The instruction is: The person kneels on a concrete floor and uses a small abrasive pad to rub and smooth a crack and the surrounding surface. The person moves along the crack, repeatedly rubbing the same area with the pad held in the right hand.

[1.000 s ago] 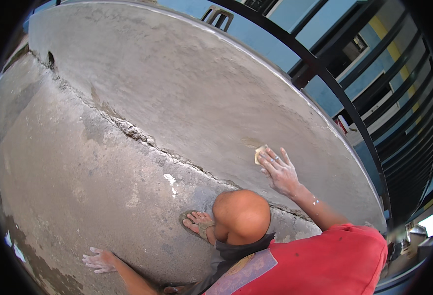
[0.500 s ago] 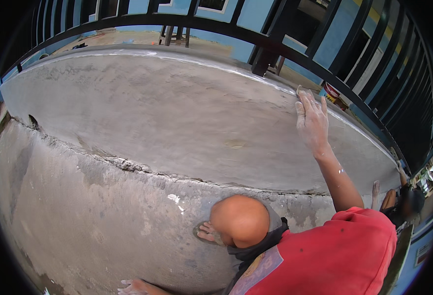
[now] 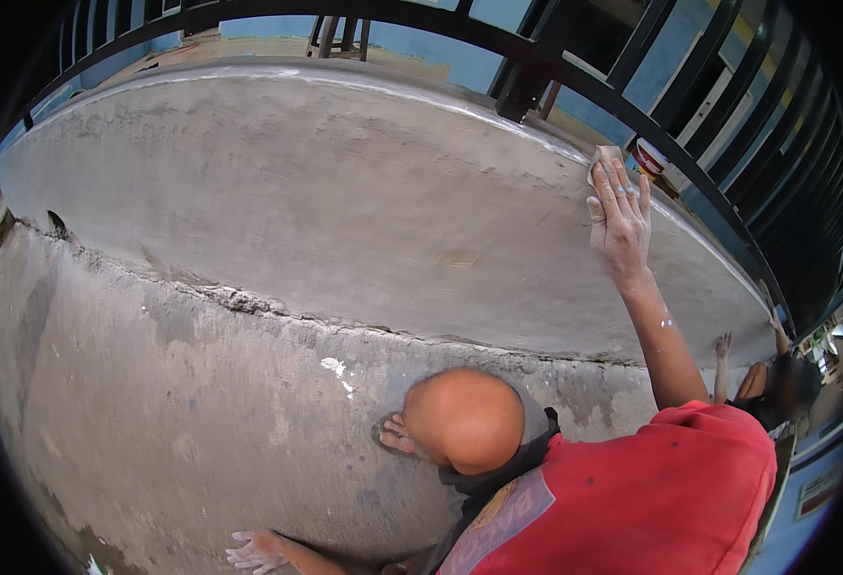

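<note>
My right hand (image 3: 620, 230), dusted white, presses a small pale pad (image 3: 602, 156) with its fingertips against the grey plastered low wall (image 3: 364, 192), just below its white-streaked top edge. My left hand (image 3: 255, 551), also whitened, rests with spread fingers on the rough concrete ground (image 3: 182, 402) at the bottom. My bent knee (image 3: 465, 420) and sandalled foot (image 3: 395, 433) are between my hands, below the cracked seam where wall meets ground.
Black metal railing (image 3: 575, 72) runs above the wall, with a blue building (image 3: 445, 36), a stool (image 3: 335, 38) and a paint can (image 3: 647, 158) behind it. At far right another person (image 3: 781, 388) crouches by the wall, hands raised against it.
My right hand with the pad has moved up from mid-wall to near the top edge, then slightly higher. The view has shifted, bringing the other person into sight; my left hand stays on the ground.
</note>
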The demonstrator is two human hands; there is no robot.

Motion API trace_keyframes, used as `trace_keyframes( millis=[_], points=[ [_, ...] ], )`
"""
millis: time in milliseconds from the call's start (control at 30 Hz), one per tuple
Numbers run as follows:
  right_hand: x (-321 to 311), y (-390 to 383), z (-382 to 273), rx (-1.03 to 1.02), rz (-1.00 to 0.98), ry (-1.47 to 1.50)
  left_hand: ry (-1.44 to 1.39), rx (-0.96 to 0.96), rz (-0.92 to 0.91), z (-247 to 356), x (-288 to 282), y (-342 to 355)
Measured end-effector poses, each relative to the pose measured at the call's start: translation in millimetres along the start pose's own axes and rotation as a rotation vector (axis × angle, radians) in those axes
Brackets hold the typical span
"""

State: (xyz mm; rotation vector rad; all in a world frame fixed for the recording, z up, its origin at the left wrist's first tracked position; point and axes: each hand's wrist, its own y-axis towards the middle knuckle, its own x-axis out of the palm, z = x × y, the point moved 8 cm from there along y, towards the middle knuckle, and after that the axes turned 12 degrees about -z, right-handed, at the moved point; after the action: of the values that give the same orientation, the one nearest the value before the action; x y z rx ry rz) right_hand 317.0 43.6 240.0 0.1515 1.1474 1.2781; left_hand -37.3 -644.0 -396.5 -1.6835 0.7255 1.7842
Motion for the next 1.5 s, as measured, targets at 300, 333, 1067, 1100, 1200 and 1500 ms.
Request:
trace_keyframes(
  millis=[300,333,1067,1100,1200,1500],
  points=[
    [22,-14,8,-0.097,0.074,-0.024,-0.006,-0.031,-0.058,2,-15,-8],
    [26,-18,9,-0.131,0.079,-0.039,-0.011,-0.03,-0.054,2,-16,-8],
    [32,59,-112,-0.44,-0.039,-0.098,0.021,-0.064,-0.109,-1,-16,-13],
    [32,67,-125,-0.438,-0.038,-0.093,0.02,-0.063,-0.098,-2,-14,-11],
    [32,98,-170,-0.495,0.003,-0.097,0.025,-0.065,-0.084,-3,-13,-12],
    [23,242,-364,-0.544,0.179,-0.192,0.014,-0.043,-0.112,9,-29,-20]
  ],
)
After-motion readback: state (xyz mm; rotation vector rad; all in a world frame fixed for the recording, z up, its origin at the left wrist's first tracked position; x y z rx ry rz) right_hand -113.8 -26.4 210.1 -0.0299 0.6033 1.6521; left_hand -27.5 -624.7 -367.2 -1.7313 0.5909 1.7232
